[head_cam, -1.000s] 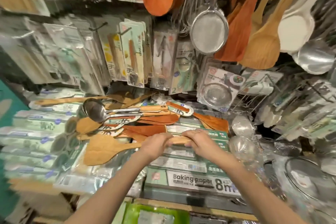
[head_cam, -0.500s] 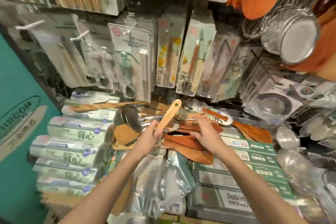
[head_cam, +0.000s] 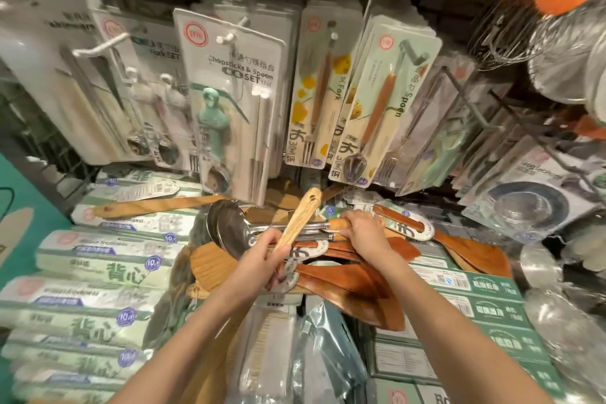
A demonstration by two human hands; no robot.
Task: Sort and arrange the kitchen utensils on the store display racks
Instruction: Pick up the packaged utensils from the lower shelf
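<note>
Two bare forearms enter from bottom of frame, one from lower left, one from lower right, narrowing twd centre. No sleeves in view on either; arms uncovered right to frame edge. Left hand (head_cam: 262, 264) & right hand (head_cam: 364, 233) both bare: no gloves, rings, watch or bands visible. Nails short, hard to make out further.

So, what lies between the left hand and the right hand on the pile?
In the head view, the metal ladles' shafts run across the gap between the left hand and the right hand. The light wooden handle that the left hand grips crosses over them.
</note>
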